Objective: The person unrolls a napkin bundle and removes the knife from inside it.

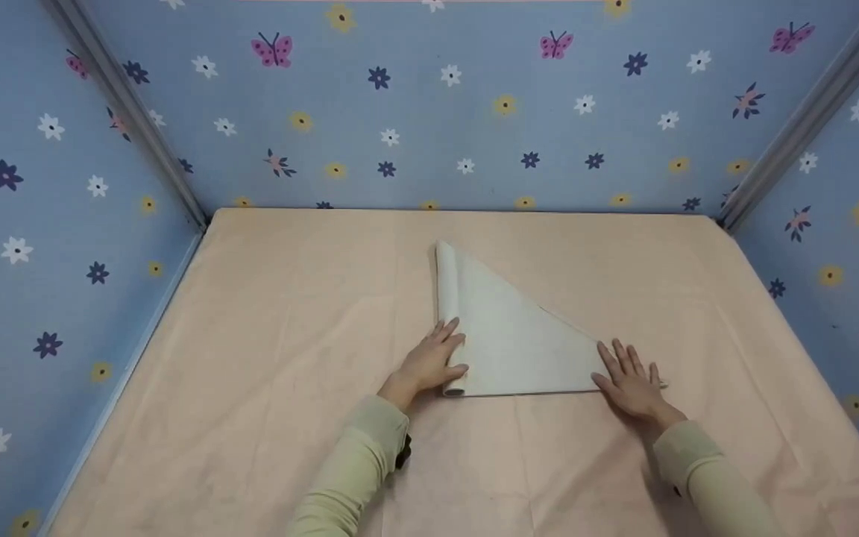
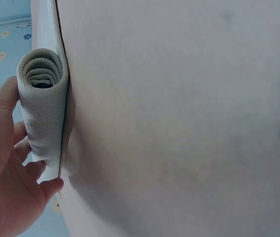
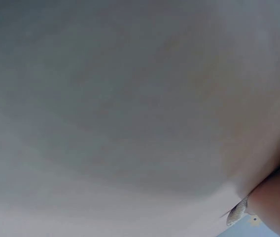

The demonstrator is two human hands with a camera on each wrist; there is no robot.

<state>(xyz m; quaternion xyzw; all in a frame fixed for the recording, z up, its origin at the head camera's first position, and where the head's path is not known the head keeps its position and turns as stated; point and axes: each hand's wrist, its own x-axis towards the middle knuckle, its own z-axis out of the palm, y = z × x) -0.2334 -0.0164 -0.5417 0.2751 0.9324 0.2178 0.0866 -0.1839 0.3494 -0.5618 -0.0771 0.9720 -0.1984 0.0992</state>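
A pale grey-white cloth (image 1: 526, 343) lies on the bed-like surface, flat and roughly triangular, with its left side wound into a roll (image 1: 447, 280). In the left wrist view, the near end of the roll (image 2: 42, 108) shows several layers in a spiral. My left hand (image 1: 429, 362) rests on the lower part of this roll, fingers spread along it. Over at the cloth's right corner, my right hand (image 1: 634, 384) lies flat with its fingers apart. The right wrist view catches just part of the right hand (image 3: 275, 202), with a small bit of cloth (image 3: 237, 213) beside it.
A peach sheet (image 1: 265, 358) covers the flat surface beneath the cloth. Blue panels printed with flowers and butterflies (image 1: 429, 104) stand at the back and both sides. Grey posts (image 1: 127, 108) mark the back corners.
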